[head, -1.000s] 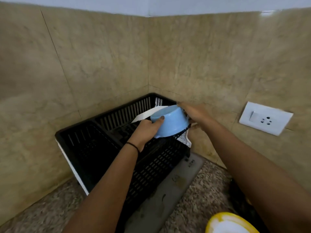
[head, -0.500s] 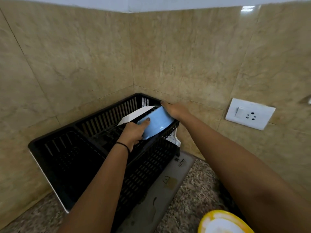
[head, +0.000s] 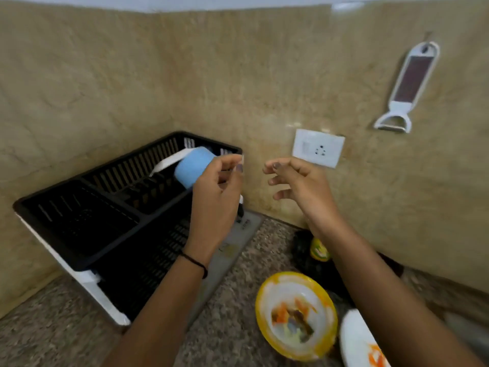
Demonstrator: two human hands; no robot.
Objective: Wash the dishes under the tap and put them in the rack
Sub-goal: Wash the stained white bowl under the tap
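Note:
A light blue bowl (head: 192, 165) lies on its side in the far section of the black dish rack (head: 79, 229), leaning against a white plate (head: 169, 162) that stands there. My left hand (head: 215, 197) hovers just right of the bowl, fingers apart and holding nothing. My right hand (head: 299, 181) is raised further right, in front of the wall, also empty with fingers spread. A yellow-rimmed plate (head: 295, 315) with food smears lies on the counter near me. A white dirty plate (head: 360, 343) sits at the bottom right edge.
The rack stands in the corner of tiled walls on a grey drain mat (head: 230, 250). A white wall socket (head: 318, 151) and a hanging white peeler-grater (head: 408, 88) are on the right wall. A small yellow-green bottle (head: 318, 250) stands by the wall.
Both hands have let go of the blue bowl, which now rests in the rack, and have pulled back to the right. The view has swung right, showing the dirty plates.

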